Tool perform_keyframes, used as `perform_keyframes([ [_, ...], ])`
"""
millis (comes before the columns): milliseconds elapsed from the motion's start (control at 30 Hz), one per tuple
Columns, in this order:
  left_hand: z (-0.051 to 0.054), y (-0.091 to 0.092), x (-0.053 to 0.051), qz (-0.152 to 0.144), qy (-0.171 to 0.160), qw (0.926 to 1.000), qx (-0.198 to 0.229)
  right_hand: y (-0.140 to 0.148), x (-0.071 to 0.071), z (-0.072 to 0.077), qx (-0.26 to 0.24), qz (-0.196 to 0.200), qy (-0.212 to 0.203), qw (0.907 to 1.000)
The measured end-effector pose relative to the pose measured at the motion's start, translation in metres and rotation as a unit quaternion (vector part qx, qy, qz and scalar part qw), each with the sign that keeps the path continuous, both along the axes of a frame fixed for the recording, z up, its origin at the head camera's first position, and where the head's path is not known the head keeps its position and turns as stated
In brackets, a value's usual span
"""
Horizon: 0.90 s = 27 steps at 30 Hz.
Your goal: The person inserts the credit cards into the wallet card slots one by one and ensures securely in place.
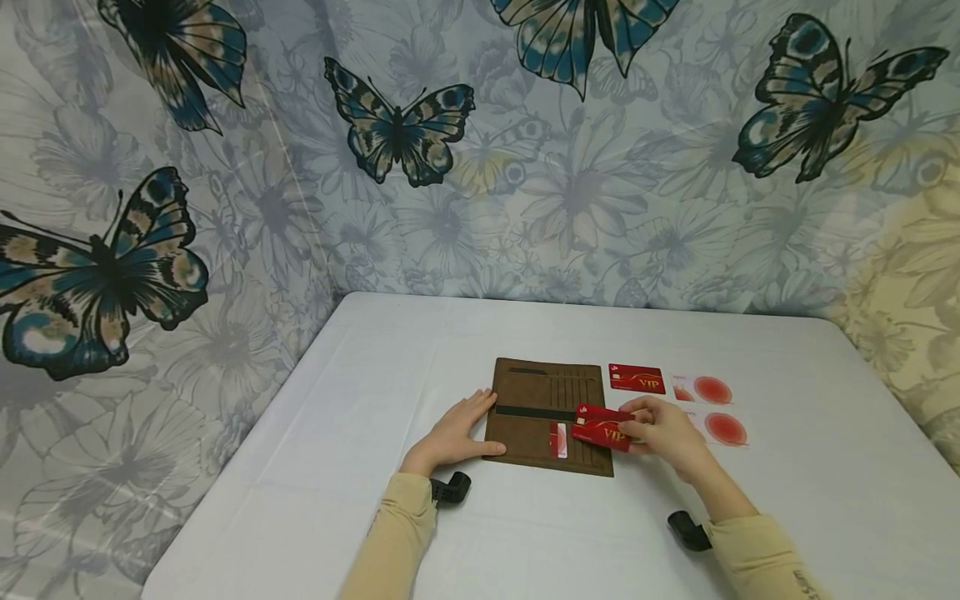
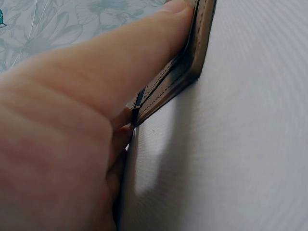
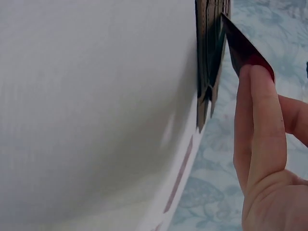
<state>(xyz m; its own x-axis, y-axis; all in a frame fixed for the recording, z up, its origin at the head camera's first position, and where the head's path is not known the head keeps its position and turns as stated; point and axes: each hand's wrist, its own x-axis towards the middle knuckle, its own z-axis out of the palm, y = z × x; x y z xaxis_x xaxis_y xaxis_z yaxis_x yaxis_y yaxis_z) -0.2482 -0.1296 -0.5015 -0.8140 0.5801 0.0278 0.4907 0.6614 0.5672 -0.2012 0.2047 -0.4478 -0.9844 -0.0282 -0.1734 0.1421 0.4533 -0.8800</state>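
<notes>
An unfolded brown wallet [image 1: 525, 383] lies on the table, with a dark band across its middle and rows of card slots. My left hand [image 1: 453, 433] rests at the wallet's left edge, its thumb [image 2: 144, 45] on the lower corner and its fingers stretched along the side. Between the thumb and fingers of my right hand [image 1: 663, 433] is a red VIP card [image 1: 592, 427], held tilted over the lower right slots. In the right wrist view the card [image 3: 245, 45] touches or nearly touches the wallet [image 3: 206, 53]. A red-and-white piece [image 1: 558, 440] shows in the wallet's lower half.
Beside the wallet's upper right lies another red VIP card [image 1: 637, 378]. Two whitish cards with red circles, an upper one [image 1: 712, 389] and a lower one [image 1: 725, 428], lie to its right, the lower partly behind my right hand. A butterfly-patterned backdrop [image 1: 577, 192] stands behind the white table [image 1: 337, 375].
</notes>
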Motion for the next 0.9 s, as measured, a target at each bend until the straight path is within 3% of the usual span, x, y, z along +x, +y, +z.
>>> perform_keyframes([
  [367, 0.001, 0.0, 0.001, 0.001, -0.006, 1.0, 0.004, -0.01, 0.0, -0.001, 0.002, -0.018, -0.008, 0.9998],
  [633, 0.002, 0.0, 0.001, 0.002, -0.006, 1.0, 0.002, -0.011, 0.003, 0.0, 0.0, -0.002, -0.029, 0.9996],
  [900, 0.002, 0.0, 0.002, 0.0, -0.005, 1.0, 0.004, -0.01, 0.004, -0.002, 0.029, 0.018, -0.023, 0.9992],
])
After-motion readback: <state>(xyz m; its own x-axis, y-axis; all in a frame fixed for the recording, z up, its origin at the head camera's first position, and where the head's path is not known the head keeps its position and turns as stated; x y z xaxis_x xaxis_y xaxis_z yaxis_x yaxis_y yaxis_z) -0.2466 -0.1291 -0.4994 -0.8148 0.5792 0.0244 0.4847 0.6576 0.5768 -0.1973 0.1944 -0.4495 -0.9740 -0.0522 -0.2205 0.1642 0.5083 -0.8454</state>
